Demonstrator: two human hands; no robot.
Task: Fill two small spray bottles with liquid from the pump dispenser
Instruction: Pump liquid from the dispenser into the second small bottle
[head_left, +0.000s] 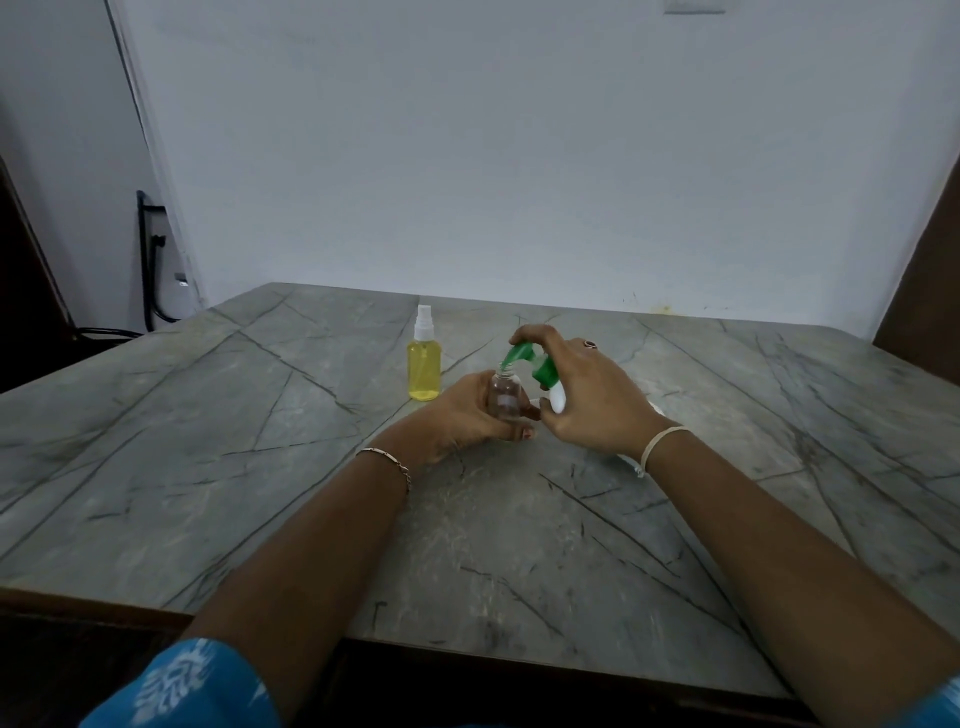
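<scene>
A small spray bottle (425, 364) full of yellow liquid, with a white spray cap on, stands upright on the grey marble table (260, 415). To its right my left hand (467, 415) grips a second small clear bottle (505, 397) with no cap on its neck; it looks nearly empty. My right hand (592, 400) holds the white pump dispenser (556, 400), tilted left, with fingers on its green pump head (527, 358). The green nozzle sits right over the clear bottle's open neck. Most of the dispenser's body is hidden by my right hand.
Something white (631, 465) lies on the table under my right wrist, mostly hidden. A white wall rises behind the table's far edge. Black cables (150, 270) run along the wall at the left. A dark wooden panel (924, 291) stands at the right.
</scene>
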